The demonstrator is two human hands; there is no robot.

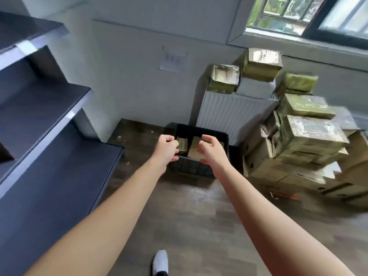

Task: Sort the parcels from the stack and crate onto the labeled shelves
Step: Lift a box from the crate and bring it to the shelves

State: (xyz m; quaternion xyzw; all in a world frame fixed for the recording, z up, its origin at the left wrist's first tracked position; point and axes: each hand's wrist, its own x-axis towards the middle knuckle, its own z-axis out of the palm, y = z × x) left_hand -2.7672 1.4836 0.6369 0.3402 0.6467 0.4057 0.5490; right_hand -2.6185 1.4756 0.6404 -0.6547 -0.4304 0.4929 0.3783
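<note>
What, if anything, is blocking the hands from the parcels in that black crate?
Nothing visible. The crate has no lid, and the left hand and right hand reach over its near rim, open and empty, with the parcels lying uncovered inside.

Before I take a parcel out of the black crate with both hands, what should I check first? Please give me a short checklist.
1. Hands free: the left hand and the right hand hold nothing. ok
2. Parcels in the crate: a brown parcel and a greenish parcel show inside. ok
3. Hands lined up: one on each side of the brown parcel, seemingly above the opening. ok
4. Room on the lowest shelf: bare board shows. ok
5. Shelf labels: the pale strips on the shelf edges are blurred. cannot tell
6. The stack at the right: boxes lie askew and might slip. not ok
</note>
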